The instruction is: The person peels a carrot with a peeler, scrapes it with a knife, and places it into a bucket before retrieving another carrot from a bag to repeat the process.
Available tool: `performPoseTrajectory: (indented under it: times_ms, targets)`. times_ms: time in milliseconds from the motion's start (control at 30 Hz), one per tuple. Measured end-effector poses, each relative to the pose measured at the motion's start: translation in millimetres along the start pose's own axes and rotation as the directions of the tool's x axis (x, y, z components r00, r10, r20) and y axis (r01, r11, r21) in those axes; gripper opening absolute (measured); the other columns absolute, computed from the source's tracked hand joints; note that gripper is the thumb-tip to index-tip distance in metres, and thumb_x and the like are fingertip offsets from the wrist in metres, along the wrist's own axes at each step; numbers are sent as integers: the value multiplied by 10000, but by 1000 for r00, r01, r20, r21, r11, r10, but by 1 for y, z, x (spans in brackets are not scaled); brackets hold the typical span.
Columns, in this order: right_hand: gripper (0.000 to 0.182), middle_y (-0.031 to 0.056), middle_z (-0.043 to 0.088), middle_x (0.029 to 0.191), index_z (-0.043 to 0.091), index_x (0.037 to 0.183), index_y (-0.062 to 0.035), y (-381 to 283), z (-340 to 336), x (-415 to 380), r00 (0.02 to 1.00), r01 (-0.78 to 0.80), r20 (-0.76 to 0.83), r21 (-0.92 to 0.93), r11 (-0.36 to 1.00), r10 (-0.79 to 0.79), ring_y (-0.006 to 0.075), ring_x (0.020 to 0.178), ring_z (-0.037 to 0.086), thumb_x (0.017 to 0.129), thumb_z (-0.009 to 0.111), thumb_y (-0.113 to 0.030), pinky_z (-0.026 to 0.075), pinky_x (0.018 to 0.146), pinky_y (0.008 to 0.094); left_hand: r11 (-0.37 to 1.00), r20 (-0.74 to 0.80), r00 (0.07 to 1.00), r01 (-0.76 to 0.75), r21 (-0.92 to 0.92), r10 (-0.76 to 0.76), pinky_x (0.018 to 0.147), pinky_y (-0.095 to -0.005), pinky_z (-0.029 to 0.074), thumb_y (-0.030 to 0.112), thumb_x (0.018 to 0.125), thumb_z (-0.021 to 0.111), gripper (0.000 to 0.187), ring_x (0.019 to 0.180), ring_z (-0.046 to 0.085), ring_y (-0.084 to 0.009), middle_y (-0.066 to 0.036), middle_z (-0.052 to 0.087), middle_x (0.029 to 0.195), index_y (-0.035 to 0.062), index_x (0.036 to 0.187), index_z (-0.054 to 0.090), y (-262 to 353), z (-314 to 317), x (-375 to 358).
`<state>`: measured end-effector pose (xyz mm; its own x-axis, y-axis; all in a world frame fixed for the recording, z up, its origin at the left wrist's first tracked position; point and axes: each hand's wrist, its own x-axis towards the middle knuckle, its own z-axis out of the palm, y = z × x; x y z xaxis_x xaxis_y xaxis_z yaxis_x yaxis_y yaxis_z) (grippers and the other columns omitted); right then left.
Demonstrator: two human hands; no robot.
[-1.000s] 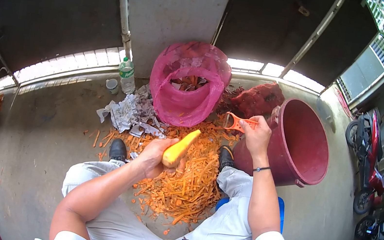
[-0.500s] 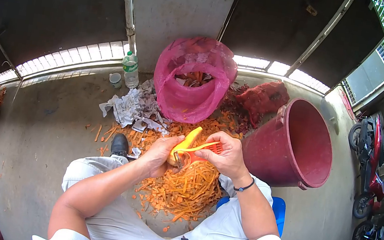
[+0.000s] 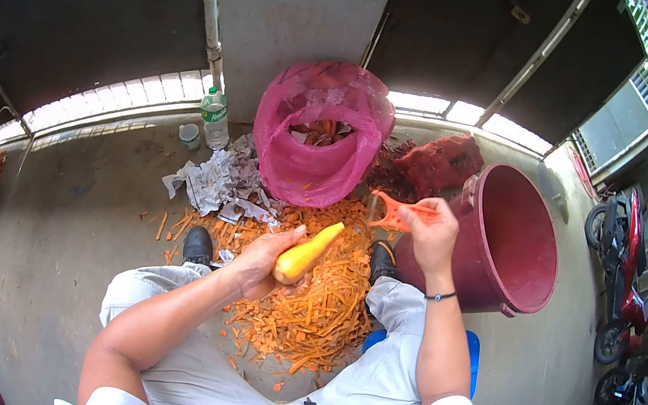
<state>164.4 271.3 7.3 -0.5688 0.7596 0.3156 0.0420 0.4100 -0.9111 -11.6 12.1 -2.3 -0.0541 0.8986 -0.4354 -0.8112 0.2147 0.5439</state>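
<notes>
My left hand (image 3: 266, 262) is closed round a peeled, yellow-orange carrot (image 3: 308, 253), its narrow end tilted up and to the right. To the right and farther forward, my right hand (image 3: 432, 236) grips an orange peeler (image 3: 399, 211) by its handle. The peeler's head points left, apart from the carrot. Under both hands a heap of orange carrot peelings (image 3: 316, 317) covers the floor between my feet.
A pink plastic bag (image 3: 316, 172) with scraps inside stands ahead, beside crumpled paper (image 3: 219, 184). To the right are a red mesh sack (image 3: 441, 167) and a tipped maroon bin (image 3: 449, 257). A clear bottle (image 3: 215, 117) and a small cup (image 3: 189, 135) stand by the gate.
My right hand has moved the peeler off the carrot, forward and to the right. The strip of peel at the blade is gone. My left hand still holds the carrot, slightly lower.
</notes>
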Motion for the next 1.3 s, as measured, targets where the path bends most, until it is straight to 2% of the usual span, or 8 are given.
performPoseTrajectory:
  times_ms: [133,333,600,733,800,933,1033,1300]
  targets:
    - [237,34,721,881,642,993,-13,-31,32,-37,933,-97,360,251,963,0,80,787,676,846,827,-33,557,703,247,996,-29,1000,5,-87,-8,491,-343,489,356,1050,556,305,701,683,-201,-80,666,827,63,1113,614,-4,-13,12]
    - [291,13,712,830,647,957,-17,-47,59,-54,864,-21,501,120,993,-42,52,750,645,818,888,-107,539,666,224,997,-308,950,-66,-42,50,469,-312,440,338,1062,514,284,650,645,-158,-45,652,772,85,1086,641,-9,6,13]
    - [255,53,743,837,668,941,-3,-49,56,-44,872,-34,482,231,972,-84,79,737,685,824,872,-103,562,663,251,991,-75,994,-76,107,85,402,-276,354,305,1051,533,269,526,544,-118,-36,628,739,73,1057,670,-5,7,2]
    - [171,67,749,853,672,921,8,-17,16,-2,972,-34,232,-11,999,35,100,766,700,837,816,-31,574,664,268,983,-51,995,-72,166,82,389,-265,342,302,1050,525,274,532,564,-134,-62,648,764,66,1078,661,1,3,-8]
    - [161,75,745,844,671,903,5,6,-5,17,998,53,36,-413,909,-42,110,759,701,841,814,-36,572,657,277,993,-23,1000,-2,117,5,381,-265,347,306,1055,515,290,534,584,-154,-90,670,798,55,1114,646,6,1,-11]
    - [191,73,740,852,651,952,6,4,4,7,998,-25,55,65,998,21,117,751,694,859,811,-42,568,697,273,999,-78,997,6,-51,-10,384,-287,369,325,1052,507,300,586,633,-207,-110,687,844,58,1142,608,9,2,-7]
    - [239,57,717,915,631,996,-13,-26,30,-29,945,-149,323,261,954,59,96,821,684,846,817,-9,558,727,248,999,-91,996,-18,-43,14,429,-308,410,355,1038,533,301,625,635,-215,-77,678,884,78,1136,600,0,-12,7]
    - [288,25,715,869,632,971,-12,-45,63,-54,864,-40,504,99,994,-15,49,802,649,826,873,-73,545,717,228,986,-335,937,-137,-99,97,460,-310,443,303,1041,570,249,639,630,-138,-42,680,860,72,1086,650,-13,7,13]
